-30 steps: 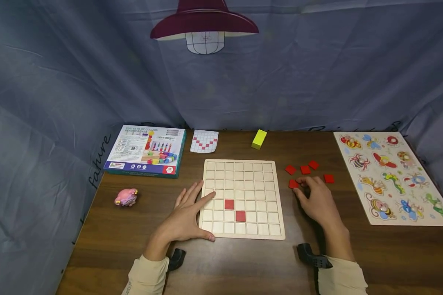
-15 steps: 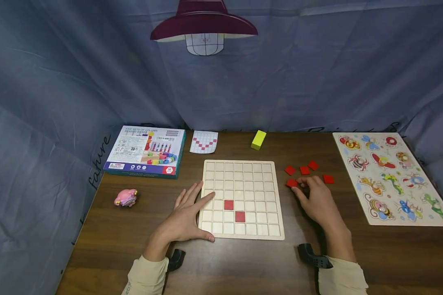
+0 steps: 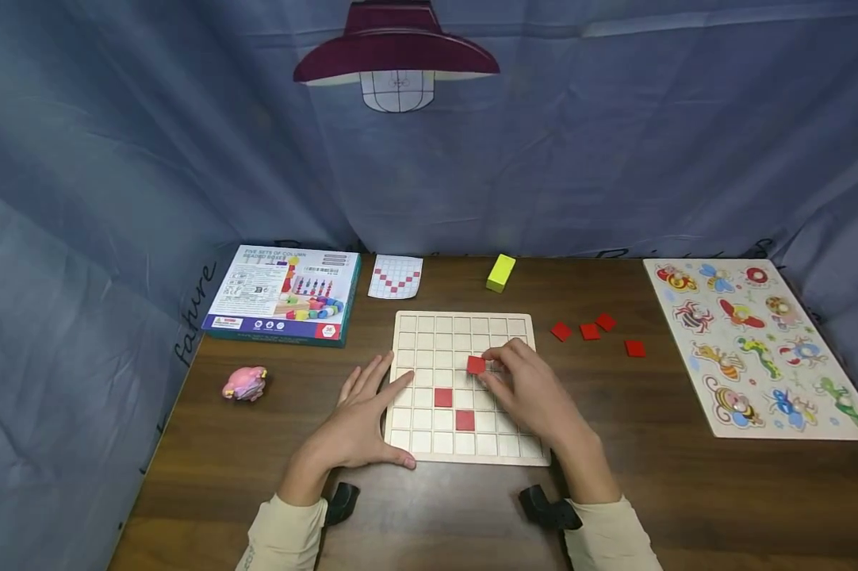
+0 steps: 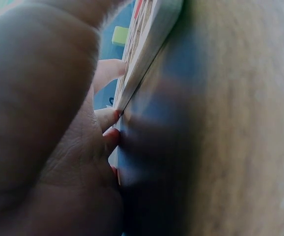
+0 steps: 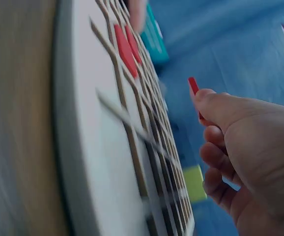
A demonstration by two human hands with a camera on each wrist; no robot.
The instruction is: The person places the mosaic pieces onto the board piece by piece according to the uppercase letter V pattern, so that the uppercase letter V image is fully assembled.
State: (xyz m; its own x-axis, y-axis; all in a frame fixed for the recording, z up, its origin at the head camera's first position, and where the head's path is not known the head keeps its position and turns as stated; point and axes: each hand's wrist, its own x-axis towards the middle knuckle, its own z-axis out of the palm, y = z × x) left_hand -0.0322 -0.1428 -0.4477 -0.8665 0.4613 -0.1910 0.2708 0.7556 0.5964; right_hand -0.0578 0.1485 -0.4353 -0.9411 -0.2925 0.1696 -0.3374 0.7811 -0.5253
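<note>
A pale wooden grid board [image 3: 418, 321] lies on the table, with two red squares [image 3: 443, 397] set diagonally in its cells. My left hand [image 3: 354, 420] rests at the board's left edge, fingers spread, index finger over the frame and thumb at the near edge. Above the board, my right hand [image 3: 536, 392] pinches a red square tile [image 3: 476, 365] between thumb and fingers. In the right wrist view that tile [image 5: 193, 88] stands clear of the grid, held by its edge. Several loose red tiles [image 3: 590, 331] lie to the right of the board.
Behind the board are a paper pattern card [image 3: 396, 277] and a yellow block [image 3: 500, 273]. A boxed toy set [image 3: 279, 293] and a pink figurine [image 3: 245, 383] stand at left. An insect puzzle board [image 3: 760, 349] lies at right. A grey-blue curtain [image 3: 579, 159] encloses the table.
My right hand has picked up the nearest loose red tile and carried it left over the grid board. The left hand stays in place at the board's edge.
</note>
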